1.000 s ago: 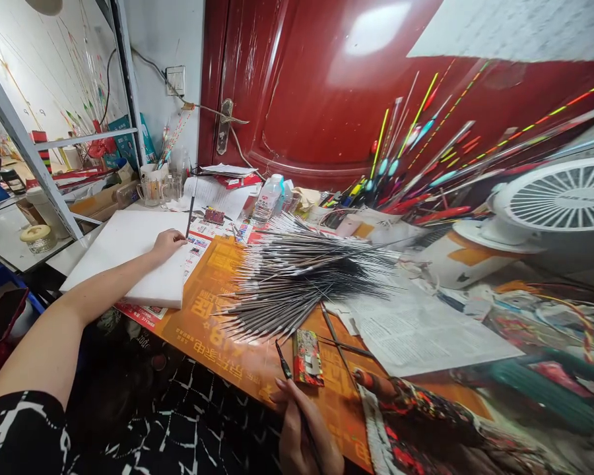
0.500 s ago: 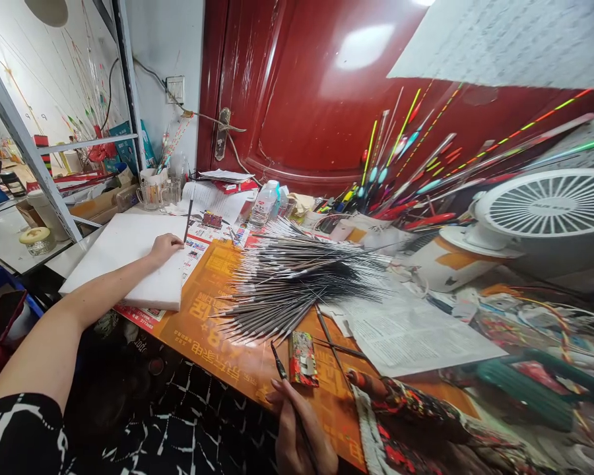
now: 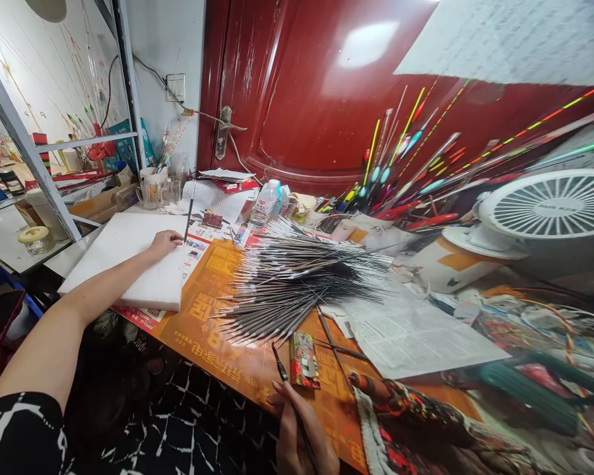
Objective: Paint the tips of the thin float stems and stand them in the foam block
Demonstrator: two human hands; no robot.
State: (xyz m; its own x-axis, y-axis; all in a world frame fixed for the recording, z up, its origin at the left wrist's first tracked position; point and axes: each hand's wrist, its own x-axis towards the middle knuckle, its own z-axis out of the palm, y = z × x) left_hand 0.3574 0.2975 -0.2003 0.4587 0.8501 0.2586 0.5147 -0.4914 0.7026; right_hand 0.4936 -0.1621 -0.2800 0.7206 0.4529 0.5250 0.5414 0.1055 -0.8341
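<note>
My left hand [image 3: 166, 244] is closed in a pinch at the far right edge of a white foam block [image 3: 123, 244]. Between its fingertips is the lower end of a slim dark fishing float [image 3: 189, 214], held nearly upright. Low in the view, my right hand [image 3: 304, 429] grips a thin dark paintbrush [image 3: 278, 361], its tip pointing up and away. Just right of the brush lies a small paint-smeared box [image 3: 304, 359]. Beyond it spreads a large heap of slender dark floats [image 3: 287, 280] with whitish tips.
Newspaper sheets [image 3: 426, 330] lie right of the heap. A paint-stained rolled cloth [image 3: 416, 409] is at the near right, with a white fan [image 3: 554, 204] farther back. A plastic bottle [image 3: 266, 203] and glass mugs [image 3: 151, 191] stand behind. A metal shelf frame [image 3: 39, 158] rises at left.
The view has shifted very slightly. Both hands keep their places and hold the same things.
</note>
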